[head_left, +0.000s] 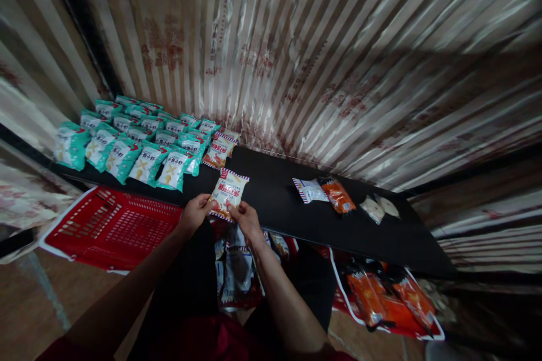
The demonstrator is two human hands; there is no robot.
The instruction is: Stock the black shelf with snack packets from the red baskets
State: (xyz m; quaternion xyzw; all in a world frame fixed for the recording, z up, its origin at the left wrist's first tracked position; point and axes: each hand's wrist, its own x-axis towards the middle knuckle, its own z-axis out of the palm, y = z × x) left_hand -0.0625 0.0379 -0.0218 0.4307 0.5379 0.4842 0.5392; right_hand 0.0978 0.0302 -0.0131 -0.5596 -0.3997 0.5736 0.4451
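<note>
At the left of the frame, teal 小鱼小虾 snack bags [121, 156] stand in tight rows on the black counter [275, 192], packed so, I'd judge, to prop one another up with their fronts showing. Just beside them are stripe-edged snack bags [218, 150], seemingly grouped by kind.

Near the frame's centre I hold a matching bag [229, 190]: the fingers of my left hand [195, 214] are clamped on its lower left edge, those of my right hand [248, 220] on its lower right corner (thumb across the front), likely to keep it steady. It looks creamy white, with red lettering, reddish artwork low down and striped ends.

Right of centre lies an orange-and-black packet [337, 196].
</note>
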